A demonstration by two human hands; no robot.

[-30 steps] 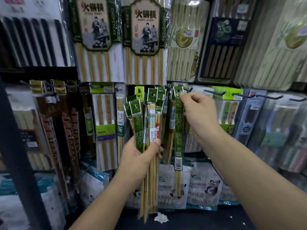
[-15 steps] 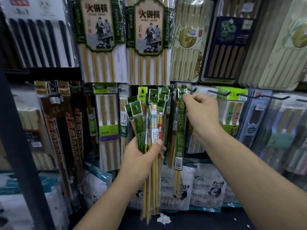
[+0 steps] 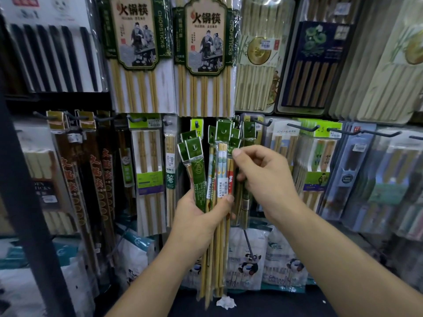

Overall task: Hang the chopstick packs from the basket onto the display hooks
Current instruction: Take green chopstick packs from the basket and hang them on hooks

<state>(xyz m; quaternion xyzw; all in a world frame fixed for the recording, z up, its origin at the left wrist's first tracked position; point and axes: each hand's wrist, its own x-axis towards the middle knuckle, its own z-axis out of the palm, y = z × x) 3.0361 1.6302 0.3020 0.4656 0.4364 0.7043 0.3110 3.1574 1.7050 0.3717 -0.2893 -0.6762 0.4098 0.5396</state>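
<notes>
1. Display wall (image 3: 183, 124) behind; left hand (image 3: 196, 216) wraps its fingers round the bundle (image 3: 212, 186) of chopstick packs.
2. Right hand (image 3: 265, 179), at the bundle's right edge, pinches one pack (image 3: 234, 143) (thumb in front).
3. Draw it out singly; square its hole to the hook (image 3: 263, 121) above the bundle.

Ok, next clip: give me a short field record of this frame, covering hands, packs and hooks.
left hand: grips bundle of chopstick packs upright, green headers on top
right hand: fingers curled at the bundle's upper right; whether it pinches a pack cannot be told
hook: a green pack hangs at it, behind the right hand
basket: not in view
below the bundle: crumpled white scrap
</notes>
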